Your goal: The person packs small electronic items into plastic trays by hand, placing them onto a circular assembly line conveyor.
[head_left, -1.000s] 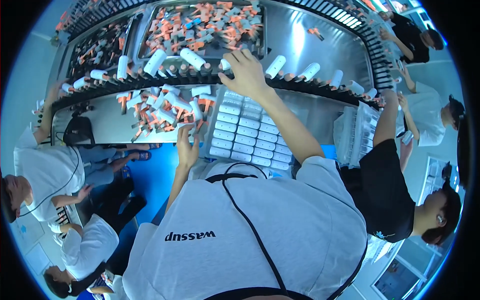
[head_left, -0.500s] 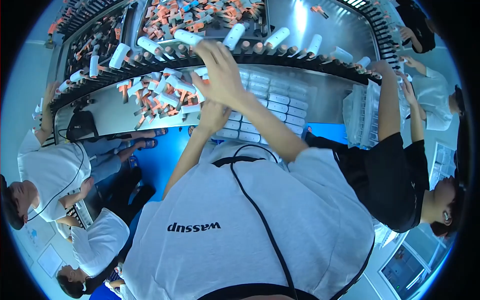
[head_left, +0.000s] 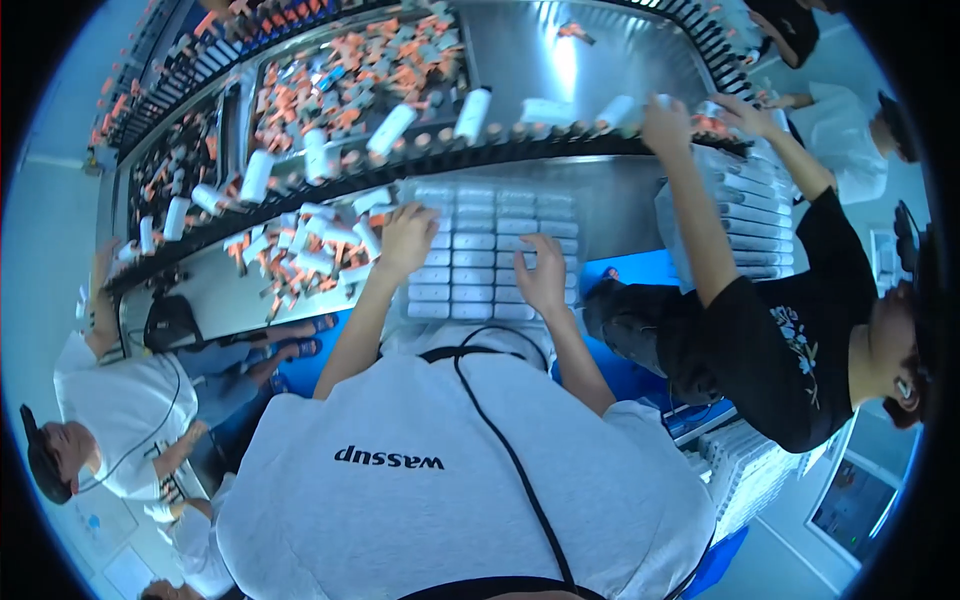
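Observation:
In front of my body is a clear plastic tray (head_left: 428,311) with rows of white, rounded oblong cases (head_left: 465,275). At the tray's far left part is my left hand (head_left: 405,243), its fingers bent together over the left column; whatever lies under the fingertips is hidden. Over the right columns hovers my right hand (head_left: 543,277), thumb and forefinger apart in a curve, with nothing seen between them. Left of the tray, close to my left wrist, lies a loose heap of white and orange pieces (head_left: 312,252) on the metal table.
Beyond the tray a curved conveyor (head_left: 520,140) with dark slats carries white cases (head_left: 392,130). Behind it a metal bin (head_left: 262,100) holds orange and grey pieces. On the right, a co-worker in black (head_left: 790,340) reaches over stacked trays (head_left: 745,215). Other people stand on the left.
My right hand has come back from the conveyor to the tray's right side. My left hand has shifted to the tray's left side. My hands, crossed before, are now apart. The conveyor's cases have moved.

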The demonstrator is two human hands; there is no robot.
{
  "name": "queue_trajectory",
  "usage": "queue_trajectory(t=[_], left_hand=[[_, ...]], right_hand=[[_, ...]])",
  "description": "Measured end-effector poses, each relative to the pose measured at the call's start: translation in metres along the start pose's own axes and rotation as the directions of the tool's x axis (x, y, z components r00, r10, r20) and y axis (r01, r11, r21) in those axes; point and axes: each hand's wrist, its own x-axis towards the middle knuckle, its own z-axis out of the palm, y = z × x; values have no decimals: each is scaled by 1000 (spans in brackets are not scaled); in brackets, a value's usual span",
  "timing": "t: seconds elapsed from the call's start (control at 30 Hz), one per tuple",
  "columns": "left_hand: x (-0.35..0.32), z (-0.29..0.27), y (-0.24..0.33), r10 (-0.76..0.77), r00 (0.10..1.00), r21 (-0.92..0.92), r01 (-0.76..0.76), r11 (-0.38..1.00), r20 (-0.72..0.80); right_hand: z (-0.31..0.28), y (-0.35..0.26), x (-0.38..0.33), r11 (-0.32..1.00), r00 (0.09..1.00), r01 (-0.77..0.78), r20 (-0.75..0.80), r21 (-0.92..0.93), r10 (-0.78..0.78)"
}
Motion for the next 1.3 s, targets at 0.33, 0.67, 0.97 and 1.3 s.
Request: queue_trajectory(t=[0.33,0.67,0.97,1.3], left_hand=[[-9,42,-5,-48,960,-216,-14,976,-275],[-15,29,1,-28,934,-270,-74,960,-356],[-33,47,-31,-62,936,-429,-100,898,-347],[-50,25,-36,19,897,-432,-231,872,-442]], right_hand=[[13,42,36,978,990,101,112,-181,-81],[-3,43,40,924,945,296,213,-242,-247],[-4,77,48,845,798,529,385,-78,-464],[-33,67,41,911,899,356,191,208,-394]])
